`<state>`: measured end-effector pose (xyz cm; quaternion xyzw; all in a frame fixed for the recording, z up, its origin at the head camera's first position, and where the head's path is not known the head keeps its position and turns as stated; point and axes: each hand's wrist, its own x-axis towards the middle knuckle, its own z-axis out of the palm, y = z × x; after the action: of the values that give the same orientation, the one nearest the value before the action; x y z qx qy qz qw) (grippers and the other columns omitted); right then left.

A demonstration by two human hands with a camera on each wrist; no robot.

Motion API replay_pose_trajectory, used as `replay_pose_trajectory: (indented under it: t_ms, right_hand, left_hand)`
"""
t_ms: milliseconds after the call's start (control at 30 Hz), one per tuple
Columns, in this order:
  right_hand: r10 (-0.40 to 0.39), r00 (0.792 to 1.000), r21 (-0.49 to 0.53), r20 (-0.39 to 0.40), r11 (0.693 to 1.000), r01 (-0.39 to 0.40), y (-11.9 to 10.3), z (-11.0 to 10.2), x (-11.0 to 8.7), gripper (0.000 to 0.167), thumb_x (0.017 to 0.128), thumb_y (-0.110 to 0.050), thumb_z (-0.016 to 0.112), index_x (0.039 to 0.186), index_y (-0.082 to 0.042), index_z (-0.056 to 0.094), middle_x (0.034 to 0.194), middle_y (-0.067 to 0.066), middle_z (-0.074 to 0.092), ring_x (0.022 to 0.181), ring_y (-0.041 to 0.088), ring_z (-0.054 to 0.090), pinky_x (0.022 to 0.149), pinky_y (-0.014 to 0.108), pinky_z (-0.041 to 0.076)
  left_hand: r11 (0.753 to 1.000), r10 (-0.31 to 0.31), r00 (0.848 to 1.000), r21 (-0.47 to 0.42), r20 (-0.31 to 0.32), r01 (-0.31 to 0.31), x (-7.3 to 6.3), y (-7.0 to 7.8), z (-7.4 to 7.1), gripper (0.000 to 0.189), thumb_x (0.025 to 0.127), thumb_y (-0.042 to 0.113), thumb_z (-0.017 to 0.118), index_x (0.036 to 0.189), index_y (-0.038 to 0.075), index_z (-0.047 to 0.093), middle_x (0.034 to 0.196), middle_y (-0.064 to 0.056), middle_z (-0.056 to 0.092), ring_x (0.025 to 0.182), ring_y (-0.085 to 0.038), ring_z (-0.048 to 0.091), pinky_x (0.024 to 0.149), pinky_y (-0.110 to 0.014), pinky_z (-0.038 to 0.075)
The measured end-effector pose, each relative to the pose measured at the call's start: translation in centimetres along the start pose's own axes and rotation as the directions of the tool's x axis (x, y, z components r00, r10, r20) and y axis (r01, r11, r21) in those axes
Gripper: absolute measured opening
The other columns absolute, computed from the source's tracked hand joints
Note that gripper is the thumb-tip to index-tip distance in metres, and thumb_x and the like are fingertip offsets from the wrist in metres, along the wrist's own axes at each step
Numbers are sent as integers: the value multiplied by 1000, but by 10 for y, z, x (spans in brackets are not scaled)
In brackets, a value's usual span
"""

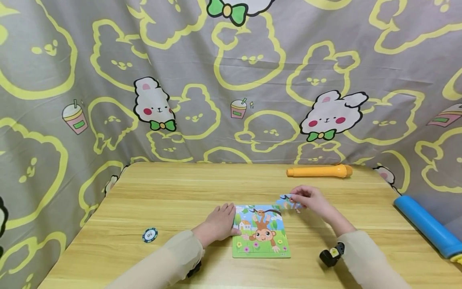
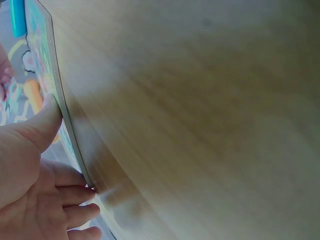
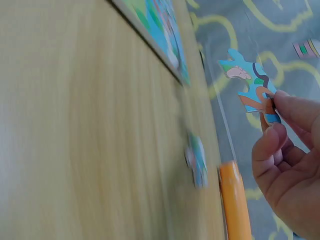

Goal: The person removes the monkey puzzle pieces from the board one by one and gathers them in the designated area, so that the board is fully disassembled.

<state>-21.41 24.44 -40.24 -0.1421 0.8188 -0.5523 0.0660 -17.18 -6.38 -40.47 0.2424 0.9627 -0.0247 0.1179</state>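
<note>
A square jigsaw puzzle board point(image 1: 261, 237) with a picture of a monkey hanging from a branch lies on the table. My left hand point(image 1: 218, 225) rests against its left side, fingers along the edge and thumb on the picture. In the left wrist view, the left hand point(image 2: 42, 175) touches the board's rim point(image 2: 67, 117). Beyond the far right corner, my right hand point(image 1: 312, 202) pinches a puzzle piece point(image 1: 286, 200) between thumb and fingers. A second, blurred puzzle piece point(image 3: 196, 160) shows apart from the right hand point(image 3: 290, 160); whether it touches the table I cannot tell.
An orange toy microphone point(image 1: 319, 171) lies near the table's back edge. To the right is a blue tube point(image 1: 426, 224). A round chip marked 50 point(image 1: 149, 235) lies left of the left hand. A patterned curtain point(image 1: 195, 80) hangs behind the wooden table point(image 1: 202, 180).
</note>
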Motion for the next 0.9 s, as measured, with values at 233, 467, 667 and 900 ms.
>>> replay_pose_trajectory:
  t_ms: [233,467,667,900]
  right_hand:
    - [41,990,-84,-133,995,-53,14,-39,-13,29,92,-17,58,105,9,59,77,11,60,55,13,45,50,30,44]
    - [107,981,-135,-162,982,-130,33,-68,-21,31,93,-18,56,106,10,58,82,8,64,58,12,47,51,27,44]
    - [137,973,-149,-185,975,-165,48,-78,-23,28,93,-16,55,102,11,59,73,6,60,57,11,48,49,25,44]
    - [189,955,-221,-229,945,-240,57,-80,-20,33,92,-17,58,105,13,59,67,0,51,59,9,48,52,24,46]
  left_hand:
    - [1000,-3,1000,0,8,3,0,1,-1,78,87,54,48,142,1,32,147,-12,29,134,-26,25,107,-41,23]
    - [1000,-8,1000,1,6,8,1,1,0,78,87,55,48,142,2,33,147,-12,29,134,-26,25,107,-40,23]
    - [1000,-12,1000,-1,10,12,2,1,2,79,86,55,48,142,2,32,147,-12,28,134,-27,25,107,-41,22]
    - [1000,-14,1000,2,14,14,1,2,1,78,87,55,48,142,2,32,147,-11,28,134,-26,25,107,-40,22]
